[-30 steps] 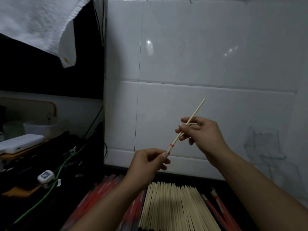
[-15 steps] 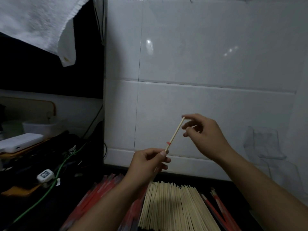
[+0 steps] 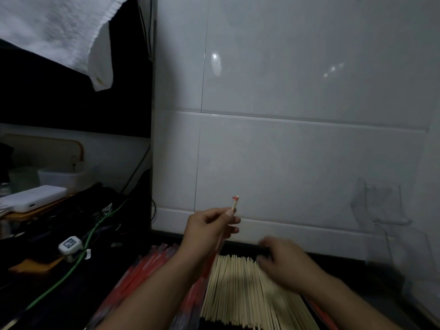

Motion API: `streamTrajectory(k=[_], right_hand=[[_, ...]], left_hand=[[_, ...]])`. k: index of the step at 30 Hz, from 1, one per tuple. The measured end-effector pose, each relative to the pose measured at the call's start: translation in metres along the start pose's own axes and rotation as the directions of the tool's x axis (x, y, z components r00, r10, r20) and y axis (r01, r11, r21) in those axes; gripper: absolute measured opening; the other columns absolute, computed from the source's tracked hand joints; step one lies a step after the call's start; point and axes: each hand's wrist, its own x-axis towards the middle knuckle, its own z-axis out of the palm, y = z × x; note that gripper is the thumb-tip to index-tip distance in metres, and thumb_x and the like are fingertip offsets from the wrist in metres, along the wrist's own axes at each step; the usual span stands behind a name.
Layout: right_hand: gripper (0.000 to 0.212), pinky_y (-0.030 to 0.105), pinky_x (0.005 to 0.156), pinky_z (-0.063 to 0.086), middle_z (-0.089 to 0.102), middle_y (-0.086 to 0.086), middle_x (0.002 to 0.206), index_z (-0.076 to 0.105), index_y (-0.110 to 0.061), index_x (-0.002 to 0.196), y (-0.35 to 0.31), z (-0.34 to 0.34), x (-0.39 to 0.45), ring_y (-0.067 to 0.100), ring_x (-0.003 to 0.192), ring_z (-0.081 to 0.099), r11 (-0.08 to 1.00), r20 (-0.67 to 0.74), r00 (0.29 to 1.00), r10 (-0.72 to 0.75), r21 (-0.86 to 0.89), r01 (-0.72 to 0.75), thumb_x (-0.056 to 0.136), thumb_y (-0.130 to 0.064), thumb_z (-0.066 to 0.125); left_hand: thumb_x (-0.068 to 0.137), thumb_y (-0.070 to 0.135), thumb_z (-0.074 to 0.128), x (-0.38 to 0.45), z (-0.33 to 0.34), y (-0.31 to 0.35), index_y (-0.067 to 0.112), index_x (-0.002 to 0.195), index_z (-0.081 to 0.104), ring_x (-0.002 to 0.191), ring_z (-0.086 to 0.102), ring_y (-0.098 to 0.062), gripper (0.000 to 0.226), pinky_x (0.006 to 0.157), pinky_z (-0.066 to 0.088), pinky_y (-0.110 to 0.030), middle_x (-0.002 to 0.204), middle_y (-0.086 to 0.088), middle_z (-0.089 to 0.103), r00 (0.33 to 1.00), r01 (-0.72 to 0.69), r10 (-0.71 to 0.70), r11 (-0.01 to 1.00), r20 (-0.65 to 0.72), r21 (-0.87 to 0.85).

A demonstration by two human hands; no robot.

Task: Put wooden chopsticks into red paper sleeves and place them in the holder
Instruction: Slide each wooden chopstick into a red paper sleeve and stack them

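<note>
My left hand (image 3: 209,227) pinches a red paper sleeve (image 3: 215,252) with a wooden chopstick (image 3: 234,203) in it. The chopstick's end pokes up above my thumb, and the sleeve hangs down below the hand. My right hand (image 3: 285,264) is blurred, low over the far end of the pile of bare wooden chopsticks (image 3: 238,291). Whether its fingers hold anything is unclear. Loose red sleeves (image 3: 147,265) lie left of the pile. A clear plastic holder (image 3: 381,203) stands against the tiled wall at the right.
A white tiled wall (image 3: 285,151) rises right behind the pile. On the left are a green cable (image 3: 71,270), a white box (image 3: 33,195), a small white device (image 3: 70,245) and dark clutter. A white towel (image 3: 59,29) hangs above left.
The chopstick has slid down into the sleeve, so only its end shows. My right hand has let go of it and dropped to the chopstick pile. My left hand stays in place.
</note>
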Motion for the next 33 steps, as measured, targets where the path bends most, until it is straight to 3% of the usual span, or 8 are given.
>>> streamTrajectory(k=[2, 5, 13, 18, 21, 25, 29, 33], right_hand=[[0.057, 0.031, 0.099, 0.045, 0.058, 0.0, 0.132, 0.045, -0.024, 0.141, 0.0, 0.024, -0.012, 0.017, 0.118, 0.056, 0.992, 0.214, 0.975, 0.056, -0.126, -0.029, 0.091, -0.051, 0.054], [0.066, 0.034, 0.098, 0.044, 0.055, 0.007, 0.135, 0.032, -0.021, 0.147, -0.001, 0.051, -0.021, 0.024, 0.123, 0.053, 0.978, 0.364, 0.927, 0.088, -0.211, -0.01, 0.09, -0.05, 0.051], [0.052, 0.026, 0.089, 0.043, 0.055, 0.009, 0.131, 0.041, -0.014, 0.14, 0.002, 0.065, -0.017, 0.023, 0.119, 0.055, 0.989, 0.362, 0.924, 0.125, -0.117, -0.087, 0.09, -0.026, 0.05], [0.046, 0.031, 0.099, 0.045, 0.058, 0.007, 0.128, 0.05, -0.015, 0.132, 0.004, 0.063, -0.019, 0.02, 0.118, 0.056, 0.985, 0.335, 0.927, 0.171, -0.073, -0.156, 0.086, -0.019, 0.049], [0.032, 0.027, 0.091, 0.048, 0.063, 0.0, 0.116, 0.064, -0.021, 0.113, 0.001, 0.061, -0.021, 0.014, 0.107, 0.059, 0.978, 0.237, 0.951, 0.199, 0.015, -0.208, 0.084, -0.024, 0.05], [0.019, 0.023, 0.066, 0.049, 0.069, 0.0, 0.075, 0.067, -0.019, 0.072, -0.006, 0.033, -0.02, 0.006, 0.071, 0.064, 0.944, -0.051, 0.977, 0.209, 0.269, -0.188, 0.086, -0.023, 0.055], [0.006, 0.022, 0.052, 0.049, 0.068, 0.009, 0.061, 0.072, -0.009, 0.086, -0.018, -0.029, -0.021, 0.012, 0.05, 0.06, 0.603, -0.208, 0.931, 0.301, 0.797, -0.017, 0.088, -0.009, 0.067], [0.011, 0.022, 0.057, 0.054, 0.067, 0.01, 0.064, 0.072, -0.01, 0.092, -0.022, -0.078, -0.013, 0.015, 0.055, 0.062, 0.528, -0.489, 0.837, 0.248, 0.792, 0.307, 0.092, -0.006, 0.061]], left_hand=[[0.097, 0.017, 0.059, 0.001, 0.0, -0.001, 0.011, 0.108, 0.072, 0.092, 0.073, -0.024, 0.019, 0.088, 0.056, -0.036, 0.094, -0.005, 0.077, 1.0, 0.005, -0.006, 1.0, -0.025, -0.019], [0.096, 0.018, 0.06, 0.002, 0.001, -0.002, 0.011, 0.11, 0.072, 0.094, 0.073, -0.022, 0.02, 0.09, 0.056, -0.037, 0.096, -0.004, 0.077, 0.999, 0.018, -0.019, 1.0, -0.042, -0.024], [0.097, 0.018, 0.058, 0.0, 0.0, -0.003, 0.014, 0.106, 0.072, 0.091, 0.073, -0.016, 0.017, 0.08, 0.055, -0.027, 0.095, -0.003, 0.077, 0.998, 0.02, -0.021, 1.0, -0.052, -0.012], [0.097, 0.019, 0.058, -0.002, 0.0, -0.004, 0.014, 0.107, 0.072, 0.093, 0.073, -0.017, 0.018, 0.083, 0.056, -0.03, 0.095, -0.002, 0.077, 0.998, 0.032, -0.032, 0.999, -0.047, -0.008], [0.097, 0.018, 0.059, -0.003, 0.0, -0.004, 0.012, 0.108, 0.072, 0.092, 0.073, -0.017, 0.018, 0.081, 0.057, -0.028, 0.096, -0.003, 0.077, 0.998, 0.036, -0.037, 0.999, -0.044, -0.013], [0.095, 0.017, 0.062, -0.003, -0.002, -0.004, 0.011, 0.107, 0.073, 0.092, 0.074, -0.02, 0.017, 0.079, 0.057, -0.028, 0.096, -0.005, 0.077, 0.999, 0.023, -0.024, 0.999, -0.047, -0.03], [0.093, 0.015, 0.064, -0.002, -0.005, -0.003, 0.01, 0.105, 0.073, 0.09, 0.074, -0.022, 0.016, 0.078, 0.058, -0.029, 0.094, -0.007, 0.077, 0.998, 0.019, -0.021, 0.998, -0.053, -0.053], [0.094, 0.015, 0.062, -0.002, -0.005, -0.005, 0.008, 0.105, 0.073, 0.09, 0.074, -0.022, 0.017, 0.083, 0.059, -0.033, 0.094, -0.008, 0.077, 0.999, 0.021, -0.023, 0.998, -0.042, -0.052]])
